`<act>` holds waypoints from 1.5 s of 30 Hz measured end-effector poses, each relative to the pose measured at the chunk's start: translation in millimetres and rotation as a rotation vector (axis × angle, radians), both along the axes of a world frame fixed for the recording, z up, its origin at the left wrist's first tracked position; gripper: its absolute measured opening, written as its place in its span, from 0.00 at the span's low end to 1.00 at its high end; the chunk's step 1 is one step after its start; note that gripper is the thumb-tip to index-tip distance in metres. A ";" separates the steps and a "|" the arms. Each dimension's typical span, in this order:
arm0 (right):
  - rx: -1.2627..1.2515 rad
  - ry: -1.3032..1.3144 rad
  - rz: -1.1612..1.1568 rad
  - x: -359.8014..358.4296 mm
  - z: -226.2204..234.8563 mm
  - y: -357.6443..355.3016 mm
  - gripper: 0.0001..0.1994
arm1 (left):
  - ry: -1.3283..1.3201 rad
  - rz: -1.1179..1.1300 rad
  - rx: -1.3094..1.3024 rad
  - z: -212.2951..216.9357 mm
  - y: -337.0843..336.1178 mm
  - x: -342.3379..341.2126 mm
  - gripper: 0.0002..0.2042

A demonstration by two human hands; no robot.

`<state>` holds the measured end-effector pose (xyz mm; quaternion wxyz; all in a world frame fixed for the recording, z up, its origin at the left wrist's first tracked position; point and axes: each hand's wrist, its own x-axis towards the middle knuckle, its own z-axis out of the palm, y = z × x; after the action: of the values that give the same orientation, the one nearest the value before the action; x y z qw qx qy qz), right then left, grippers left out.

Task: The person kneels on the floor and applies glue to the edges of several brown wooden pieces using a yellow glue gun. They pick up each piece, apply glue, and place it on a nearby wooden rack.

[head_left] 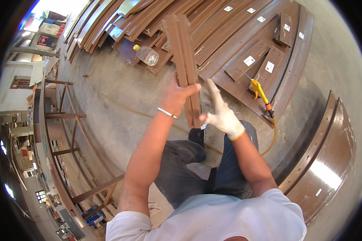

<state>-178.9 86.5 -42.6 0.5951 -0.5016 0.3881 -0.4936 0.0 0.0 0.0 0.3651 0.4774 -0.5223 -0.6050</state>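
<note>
— Here, seen from above, a worker's bare left hand (177, 96) is closed round the lower part of a long brown grooved profile strip (184, 60), held up off the concrete floor (116, 100) in front of the knees. Where is the other hand?

— The gloved right hand (221, 114) lies against the strip's lower right edge, its fingers (212, 91) stretched out flat rather than curled; it touches the strip but does not clasp it. The motion blur makes finer detail hard to read.

— How would such a piece handle?

— It looks rigid and fairly light, since one hand carries it upright without sagging. The coated surface appears smooth, so a bare palm could slip, and the cut ends may be sharp. A grip round the narrow edges near the lower third, as the left hand has it, seems soundest; the long upper end would swing wide if turned.

— And round about?

— Stacked curved brown panels (245, 36) lie beyond, a clear plastic bottle (147, 55) on them, and a yellow spray nozzle (260, 93) with its hose rests on a panel to the right.
</note>
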 end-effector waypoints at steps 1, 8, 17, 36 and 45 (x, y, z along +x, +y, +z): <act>0.068 -0.069 -0.014 9.9 0.1 -3.2 0.69 | 0.035 -0.025 0.040 2.5 4.4 -6.0 0.30; 0.056 -0.578 0.055 3.8 -0.3 -10.0 0.58 | 0.204 -0.123 0.225 20.5 1.1 4.5 0.28; -0.011 -0.141 -0.011 17.2 -9.0 -9.6 0.64 | 0.062 -0.035 0.033 12.2 3.0 -12.4 0.36; 0.339 -0.727 0.231 19.8 -46.9 -16.6 0.52 | 0.137 -0.232 0.247 -2.4 -13.4 11.5 0.26; 0.318 -0.814 0.118 4.2 -130.8 -38.9 0.46 | -0.042 0.104 0.194 -35.9 -31.1 16.7 0.23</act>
<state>-174.7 47.7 -173.5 0.7964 -0.1899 0.1639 -0.5503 16.7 -31.1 -35.9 0.3371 0.5497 -0.4434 -0.6226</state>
